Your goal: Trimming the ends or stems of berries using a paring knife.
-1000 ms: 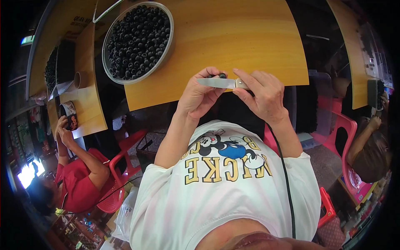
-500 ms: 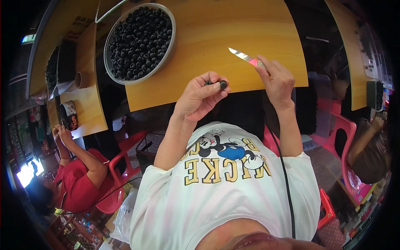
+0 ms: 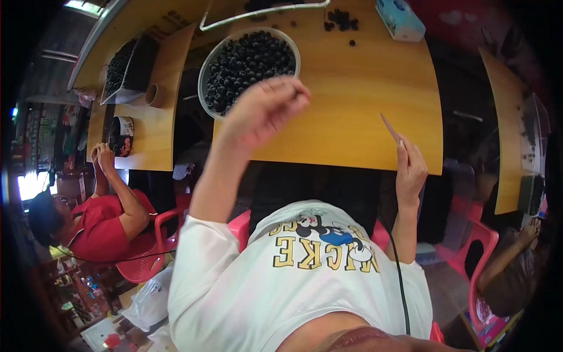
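Observation:
Over the right rim of a round clear tub, my left hand is raised with its fingers curled together, slightly blurred. Whatever those fingers hold is hidden. A heap of small, round, black pieces fills the tub. My right hand grips a small knife near the table's front right edge. Its blade points up and to the left, away from the tub.
Loose black pieces lie on the far part of the wooden table, beside a blue tissue pack. A white bent rod runs behind the tub. A co-worker in red sits at the left table; another person's arm shows at right.
My left hand has gone from the table's front edge, where it held a black piece, up to the tub. My right hand keeps the knife, its blade now turned edge-on. The view has shifted.

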A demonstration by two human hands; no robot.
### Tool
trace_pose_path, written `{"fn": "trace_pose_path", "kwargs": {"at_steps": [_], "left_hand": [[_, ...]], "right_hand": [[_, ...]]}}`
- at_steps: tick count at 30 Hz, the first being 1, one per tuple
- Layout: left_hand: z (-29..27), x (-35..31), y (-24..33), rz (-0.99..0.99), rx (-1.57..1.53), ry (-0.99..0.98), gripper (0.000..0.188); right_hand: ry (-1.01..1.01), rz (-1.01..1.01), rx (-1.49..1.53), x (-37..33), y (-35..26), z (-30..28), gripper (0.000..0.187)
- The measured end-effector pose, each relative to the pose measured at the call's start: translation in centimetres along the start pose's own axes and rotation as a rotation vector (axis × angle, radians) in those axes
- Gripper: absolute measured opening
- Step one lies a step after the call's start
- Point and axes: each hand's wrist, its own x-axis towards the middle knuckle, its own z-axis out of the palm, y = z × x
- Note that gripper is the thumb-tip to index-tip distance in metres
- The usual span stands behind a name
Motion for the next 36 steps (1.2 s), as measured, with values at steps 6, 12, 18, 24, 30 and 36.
{"fn": "trace_pose_path", "kwargs": {"at_steps": [6,12,18,24,30,36], "left_hand": [[-8.9,10.2,16.4,0.34,0.12,0.037,0.078],[-0.4,8.7,17.7,0.456,0.355,0.297,0.071],[-7.4,3.1,13.8,0.151,1.677,0.371,0.025],[-9.9,1.2,8.1,0.446,1.908,0.333,0.027],[-7.2,0.3,6.6,0.493,1.509,0.494,0.018],[-0.6,-0.1,-1.2,0.246,0.433,0.08,0.02]], "right_hand": [[-0.032,-0.026,0.068,-0.3,-0.5,0.2,0.032],[0.044,-0.074,0.06,-0.6,-0.3,0.1,0.029],[-0.036,0.021,0.082,-0.4,-0.1,0.1,0.034],[-0.073,0.017,0.07,-0.4,-0.4,0.6,0.032],[-0.115,-0.01,0.059,-0.2,-2.2,0.0,0.028],[-0.201,-0.001,0.291,1.0,-3.5,-0.6,0.023]]}}
